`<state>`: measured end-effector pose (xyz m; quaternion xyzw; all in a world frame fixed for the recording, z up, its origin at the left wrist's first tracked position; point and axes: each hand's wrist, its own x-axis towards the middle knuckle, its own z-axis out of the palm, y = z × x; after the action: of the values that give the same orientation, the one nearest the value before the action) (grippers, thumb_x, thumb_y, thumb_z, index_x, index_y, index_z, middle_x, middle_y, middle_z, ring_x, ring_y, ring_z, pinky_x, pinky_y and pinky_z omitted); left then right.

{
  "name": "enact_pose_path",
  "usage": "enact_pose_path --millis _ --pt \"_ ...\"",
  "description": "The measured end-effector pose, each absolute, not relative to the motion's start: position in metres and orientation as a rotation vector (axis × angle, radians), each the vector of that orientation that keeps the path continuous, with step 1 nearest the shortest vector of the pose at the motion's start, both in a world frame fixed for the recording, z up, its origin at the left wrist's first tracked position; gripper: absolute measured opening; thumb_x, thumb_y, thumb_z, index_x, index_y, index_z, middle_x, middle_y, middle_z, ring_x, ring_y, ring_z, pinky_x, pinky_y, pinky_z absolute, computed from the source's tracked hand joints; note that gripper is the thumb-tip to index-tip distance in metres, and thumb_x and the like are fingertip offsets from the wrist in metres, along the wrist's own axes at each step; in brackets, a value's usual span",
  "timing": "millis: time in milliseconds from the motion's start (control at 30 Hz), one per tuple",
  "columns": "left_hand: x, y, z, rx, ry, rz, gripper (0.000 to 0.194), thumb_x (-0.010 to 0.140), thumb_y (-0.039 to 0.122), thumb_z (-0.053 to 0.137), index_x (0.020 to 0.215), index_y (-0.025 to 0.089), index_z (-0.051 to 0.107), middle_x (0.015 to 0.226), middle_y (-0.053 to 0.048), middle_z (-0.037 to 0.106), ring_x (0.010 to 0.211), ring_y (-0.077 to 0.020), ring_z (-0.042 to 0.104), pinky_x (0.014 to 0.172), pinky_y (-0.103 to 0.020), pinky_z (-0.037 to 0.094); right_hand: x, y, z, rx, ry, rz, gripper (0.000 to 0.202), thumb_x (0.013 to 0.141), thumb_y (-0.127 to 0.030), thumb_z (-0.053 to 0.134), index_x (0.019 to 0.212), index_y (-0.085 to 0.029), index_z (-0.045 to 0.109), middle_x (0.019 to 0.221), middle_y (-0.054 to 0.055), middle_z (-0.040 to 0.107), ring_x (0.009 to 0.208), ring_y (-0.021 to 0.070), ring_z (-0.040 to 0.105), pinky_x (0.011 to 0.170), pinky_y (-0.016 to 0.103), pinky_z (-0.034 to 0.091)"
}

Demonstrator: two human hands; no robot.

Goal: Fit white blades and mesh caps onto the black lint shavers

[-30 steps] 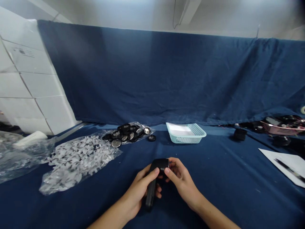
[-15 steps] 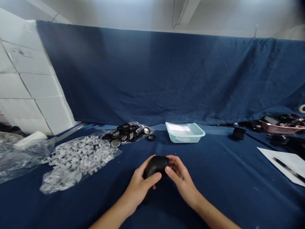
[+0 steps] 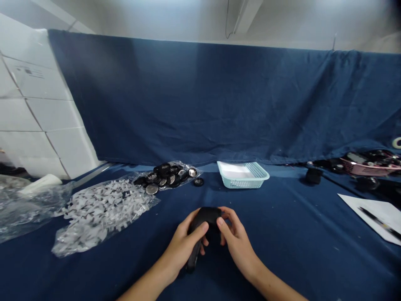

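Low in the middle of the view, a black device with a rounded head and a handle bent downward (image 3: 206, 215) is held between both hands. My left hand (image 3: 184, 240) wraps round its left side, the thumb lying across the front near the bend. The handle sticks out below, toward the lower left. My right hand (image 3: 238, 240) grips the right end of the head between thumb and fingers. That end is partly covered by the fingers. What the device is exactly, I cannot tell.
Beyond the left hand lie a plastic bag of small grey parts (image 3: 106, 209) and a pile of round black-and-silver caps (image 3: 169, 177). A light blue basket (image 3: 244, 183) stands ahead. Rightward are a black piece (image 3: 313, 176), paper (image 3: 354, 202) with a pen (image 3: 379, 221), and a filled pink basket (image 3: 363, 168).
The device has tilted slightly, so more of its handle shows below my left hand. My left thumb has shifted a little up and left. My right hand has stayed at the same end.
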<state>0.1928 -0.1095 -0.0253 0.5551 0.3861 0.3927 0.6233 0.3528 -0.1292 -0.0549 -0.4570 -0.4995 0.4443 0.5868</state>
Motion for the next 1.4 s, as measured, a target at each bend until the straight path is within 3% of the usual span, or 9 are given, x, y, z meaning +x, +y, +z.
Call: enact_pose_path --millis 133,267,333,533,733,867,1067,1200,1400 --pt "0.193 -0.108 -0.026 1.047 0.888 0.732 0.064 0.086 0.060 0.049 0.126 0.010 0.050 0.066 -0.009 0.069 0.054 -0.0189 0.064 0.051 -0.026 0.047 0.352 -0.130 -0.057 -1.043 -1.220 1.057 0.047 0.086 -0.049 0.059 0.126 -0.026 0.047 0.107 0.005 0.057 0.069 0.0120 0.052 0.061 0.027 0.046" --pt "0.189 -0.104 -0.031 0.874 0.822 0.537 0.077 0.083 0.073 0.036 0.108 0.005 0.062 0.070 -0.016 0.071 0.054 -0.0213 0.067 0.052 -0.026 0.047 0.354 -0.134 -0.056 -1.098 -1.362 0.967 0.064 0.081 -0.037 0.067 0.137 -0.025 0.037 0.093 0.003 0.061 0.078 0.0169 0.056 0.071 0.031 0.046" --pt "0.188 -0.103 -0.033 0.851 0.803 0.503 0.080 0.082 0.076 0.034 0.106 0.005 0.063 0.071 -0.018 0.072 0.053 -0.0215 0.067 0.052 -0.026 0.047 0.354 -0.135 -0.055 -1.142 -1.389 0.895 0.063 0.080 -0.034 0.068 0.136 -0.025 0.039 0.089 0.002 0.061 0.075 0.0164 0.055 0.070 0.030 0.046" --pt "0.189 -0.104 -0.032 0.810 0.827 0.445 0.083 0.078 0.080 0.034 0.106 0.007 0.064 0.065 -0.016 0.070 0.050 -0.0217 0.066 0.051 -0.027 0.049 0.353 -0.135 -0.052 -1.189 -1.392 0.769 0.056 0.078 -0.035 0.070 0.129 -0.025 0.049 0.105 0.004 0.060 0.077 0.0163 0.056 0.068 0.029 0.047" --pt "0.191 -0.107 -0.029 0.717 0.694 0.523 0.069 0.082 0.072 0.041 0.105 0.011 0.064 0.075 -0.010 0.070 0.058 -0.0238 0.068 0.049 -0.032 0.053 0.353 -0.133 -0.051 -1.203 -1.263 0.770 0.050 0.076 -0.036 0.071 0.121 -0.022 0.054 0.112 0.007 0.062 0.095 0.0229 0.060 0.076 0.033 0.051" --pt "0.190 -0.107 -0.030 0.699 0.620 0.510 0.071 0.084 0.071 0.039 0.103 0.008 0.065 0.090 -0.014 0.068 0.064 -0.0255 0.069 0.049 -0.034 0.054 0.358 -0.123 -0.057 -1.178 -1.134 0.827 0.052 0.073 -0.042 0.073 0.117 -0.021 0.055 0.110 0.008 0.065 0.090 0.0235 0.064 0.070 0.033 0.054" --pt "0.188 -0.103 -0.030 0.745 0.652 0.465 0.077 0.085 0.072 0.034 0.106 0.004 0.063 0.091 -0.017 0.068 0.062 -0.0237 0.069 0.048 -0.030 0.054 0.371 -0.107 -0.064 -1.267 -1.040 0.711 0.053 0.067 -0.042 0.078 0.110 -0.020 0.058 0.104 0.006 0.069 0.096 0.0239 0.064 0.083 0.035 0.051" --pt "0.187 -0.104 -0.033 0.798 0.654 0.499 0.060 0.089 0.061 0.041 0.111 0.009 0.059 0.117 -0.019 0.063 0.061 -0.0206 0.069 0.051 -0.031 0.055 0.377 -0.104 -0.064 -1.283 -1.008 0.689 0.055 0.067 -0.043 0.077 0.112 -0.020 0.057 0.104 0.006 0.068 0.096 0.0237 0.064 0.085 0.036 0.051" --pt "0.188 -0.106 -0.035 0.876 0.714 0.538 0.042 0.092 0.047 0.046 0.109 0.010 0.055 0.112 -0.018 0.064 0.058 -0.0182 0.068 0.049 -0.029 0.054 0.379 -0.102 -0.064 -1.331 -1.011 0.685 0.056 0.064 -0.041 0.079 0.112 -0.019 0.058 0.104 0.007 0.069 0.097 0.0254 0.064 0.086 0.038 0.051"
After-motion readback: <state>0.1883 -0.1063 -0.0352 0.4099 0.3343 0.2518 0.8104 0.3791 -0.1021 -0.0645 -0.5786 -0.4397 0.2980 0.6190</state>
